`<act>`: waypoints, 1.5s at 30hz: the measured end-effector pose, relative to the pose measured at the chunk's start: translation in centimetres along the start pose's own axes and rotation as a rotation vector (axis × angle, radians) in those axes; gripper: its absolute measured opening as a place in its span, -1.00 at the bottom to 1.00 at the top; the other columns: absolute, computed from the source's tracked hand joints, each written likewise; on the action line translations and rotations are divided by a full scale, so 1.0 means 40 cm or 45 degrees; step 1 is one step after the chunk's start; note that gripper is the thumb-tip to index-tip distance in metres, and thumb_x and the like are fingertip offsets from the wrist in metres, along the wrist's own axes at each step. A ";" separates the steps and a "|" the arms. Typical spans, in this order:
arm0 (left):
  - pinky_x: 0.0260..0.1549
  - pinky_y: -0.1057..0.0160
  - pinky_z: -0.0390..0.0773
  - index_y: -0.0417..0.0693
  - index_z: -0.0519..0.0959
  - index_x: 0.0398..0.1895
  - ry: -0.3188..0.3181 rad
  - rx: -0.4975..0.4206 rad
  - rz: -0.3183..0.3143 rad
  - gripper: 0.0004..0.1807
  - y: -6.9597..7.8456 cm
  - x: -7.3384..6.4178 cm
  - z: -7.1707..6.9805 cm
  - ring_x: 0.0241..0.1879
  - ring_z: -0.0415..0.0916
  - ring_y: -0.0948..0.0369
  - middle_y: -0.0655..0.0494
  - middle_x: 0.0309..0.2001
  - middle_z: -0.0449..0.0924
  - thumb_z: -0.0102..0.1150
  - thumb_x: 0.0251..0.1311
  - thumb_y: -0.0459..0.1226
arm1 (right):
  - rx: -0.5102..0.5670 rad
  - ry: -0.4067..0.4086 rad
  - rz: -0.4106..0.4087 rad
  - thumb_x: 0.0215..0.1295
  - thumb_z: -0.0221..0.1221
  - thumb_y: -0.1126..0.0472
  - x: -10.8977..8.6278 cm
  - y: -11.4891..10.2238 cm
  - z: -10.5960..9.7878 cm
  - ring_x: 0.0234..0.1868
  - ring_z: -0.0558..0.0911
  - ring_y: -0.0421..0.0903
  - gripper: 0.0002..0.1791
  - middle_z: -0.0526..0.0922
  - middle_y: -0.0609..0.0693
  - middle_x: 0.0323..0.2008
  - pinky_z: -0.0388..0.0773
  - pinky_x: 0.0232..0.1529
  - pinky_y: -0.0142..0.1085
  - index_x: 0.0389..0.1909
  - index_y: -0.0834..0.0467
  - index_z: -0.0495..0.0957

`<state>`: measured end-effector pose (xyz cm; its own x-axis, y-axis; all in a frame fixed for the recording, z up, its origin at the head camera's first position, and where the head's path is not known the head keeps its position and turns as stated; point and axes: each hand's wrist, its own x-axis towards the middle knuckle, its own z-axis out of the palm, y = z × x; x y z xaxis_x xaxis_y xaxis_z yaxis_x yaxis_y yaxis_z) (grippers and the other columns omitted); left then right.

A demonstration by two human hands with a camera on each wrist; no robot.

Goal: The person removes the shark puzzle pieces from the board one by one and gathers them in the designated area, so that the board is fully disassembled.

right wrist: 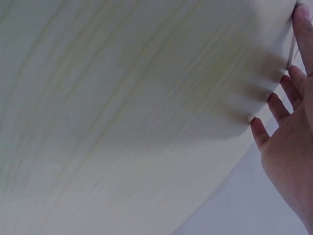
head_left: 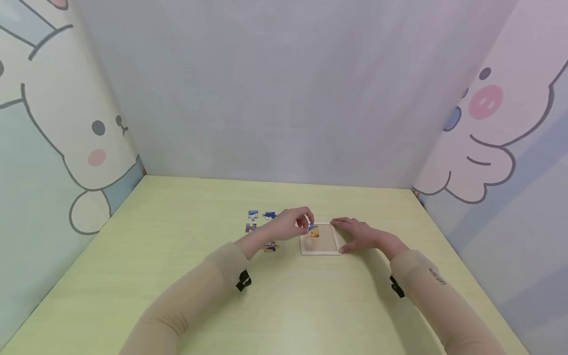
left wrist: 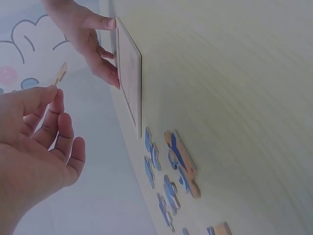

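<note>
Thumb and index finger of my left hand [head_left: 288, 225] pinch a small jigsaw piece [head_left: 314, 231], yellow and blue, over the left part of a shallow wooden puzzle tray [head_left: 321, 253]. The left wrist view shows this piece [left wrist: 61, 73] edge-on at the fingertips, the other fingers loosely bent. At the tray's right edge rests my right hand [head_left: 361, 234], fingers spread, its thumb by the near corner and fingertips by the far one. The tray's pale base shows inside its light rim. In the right wrist view only a sliver of the tray [right wrist: 292, 51] appears beside the fingers.
Several loose blue and tan puzzle pieces [left wrist: 171, 193] lie on the pale yellow table [head_left: 293, 305] left of the tray, partly hidden by my left forearm in the head view. A grey back wall [head_left: 275, 98] and printed side walls enclose the table.
</note>
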<state>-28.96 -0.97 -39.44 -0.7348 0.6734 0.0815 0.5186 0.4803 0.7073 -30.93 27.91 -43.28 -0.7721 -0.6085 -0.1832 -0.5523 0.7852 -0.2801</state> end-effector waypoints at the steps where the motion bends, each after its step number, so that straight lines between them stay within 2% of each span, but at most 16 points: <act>1: -0.27 0.34 0.46 0.03 0.46 -0.06 -0.003 0.000 -0.004 -0.79 -0.004 -0.007 -0.004 -0.25 0.46 0.30 0.25 -0.36 0.53 0.13 0.25 -0.32 | -0.001 0.003 -0.002 0.03 0.32 -0.20 0.000 -0.001 0.001 0.29 0.25 0.29 -0.01 0.20 0.20 0.37 0.21 0.11 0.30 0.39 0.18 0.15; 7: -0.26 0.31 0.48 0.06 0.45 -0.09 -0.033 -0.010 -0.005 -0.80 -0.030 -0.046 -0.026 -0.27 0.47 0.29 0.24 -0.35 0.53 0.12 0.26 -0.33 | -0.015 -0.006 -0.004 0.03 0.31 -0.20 -0.002 -0.003 -0.001 0.30 0.23 0.31 -0.01 0.19 0.21 0.37 0.18 0.10 0.32 0.40 0.19 0.14; 12: -0.21 0.33 0.49 0.02 0.45 -0.09 -0.047 -0.003 0.008 -0.79 -0.058 -0.066 -0.032 -0.28 0.47 0.31 0.24 -0.35 0.54 0.13 0.25 -0.35 | -0.001 0.000 -0.028 0.03 0.31 -0.18 -0.006 -0.003 -0.004 0.31 0.21 0.33 -0.01 0.18 0.21 0.38 0.16 0.11 0.34 0.39 0.21 0.14; 20: -0.30 0.34 0.47 -0.01 0.46 -0.09 -0.105 0.001 -0.058 -0.79 -0.094 -0.090 -0.020 -0.31 0.45 0.29 0.22 -0.37 0.51 0.15 0.23 -0.38 | 0.022 0.010 -0.039 0.03 0.31 -0.20 -0.006 0.000 0.003 0.32 0.20 0.34 0.00 0.17 0.22 0.38 0.13 0.11 0.36 0.40 0.21 0.13; 23: -0.36 0.35 0.47 0.00 0.48 -0.10 -0.129 -0.034 -0.101 -0.79 -0.101 -0.098 -0.010 -0.35 0.43 0.28 0.20 -0.37 0.51 0.16 0.22 -0.38 | 0.020 0.010 -0.039 0.03 0.31 -0.20 -0.007 0.000 0.006 0.32 0.21 0.34 0.01 0.17 0.21 0.38 0.15 0.11 0.35 0.40 0.21 0.13; 27: -0.39 0.34 0.46 0.01 0.50 -0.14 -0.129 -0.067 -0.140 -0.79 -0.108 -0.101 0.000 -0.39 0.42 0.27 0.19 -0.39 0.51 0.18 0.20 -0.39 | 0.019 0.016 -0.041 0.03 0.31 -0.19 -0.008 -0.001 0.006 0.31 0.21 0.34 0.01 0.17 0.22 0.38 0.15 0.11 0.34 0.40 0.21 0.13; 34: -0.37 0.33 0.44 -0.01 0.51 -0.15 -0.133 -0.043 -0.173 -0.80 -0.116 -0.097 0.004 -0.40 0.40 0.27 0.18 -0.40 0.50 0.18 0.18 -0.41 | 0.020 0.012 -0.037 0.04 0.30 -0.21 -0.011 -0.006 0.007 0.32 0.20 0.34 0.00 0.17 0.22 0.38 0.14 0.12 0.35 0.40 0.21 0.12; 40: -0.35 0.31 0.43 -0.01 0.51 -0.15 -0.140 0.062 -0.193 -0.79 -0.117 -0.098 0.005 -0.39 0.40 0.28 0.22 -0.41 0.50 0.21 0.16 -0.39 | 0.014 0.014 -0.044 0.03 0.30 -0.21 -0.006 -0.008 0.011 0.31 0.22 0.33 0.00 0.18 0.21 0.38 0.18 0.10 0.33 0.40 0.20 0.13; 45: -0.37 0.30 0.40 -0.02 0.54 -0.13 -0.099 0.141 -0.189 -0.79 -0.116 -0.094 0.000 -0.41 0.37 0.27 0.23 -0.40 0.49 0.20 0.17 -0.38 | 0.006 0.002 -0.047 0.04 0.29 -0.23 0.001 -0.004 0.014 0.32 0.21 0.31 0.00 0.17 0.20 0.38 0.17 0.10 0.33 0.41 0.18 0.12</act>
<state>-28.61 -5.71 -43.01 -0.7728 0.6302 -0.0753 0.4554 0.6332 0.6259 -30.69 27.71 -43.75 -0.7520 -0.6366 -0.1708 -0.5788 0.7618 -0.2910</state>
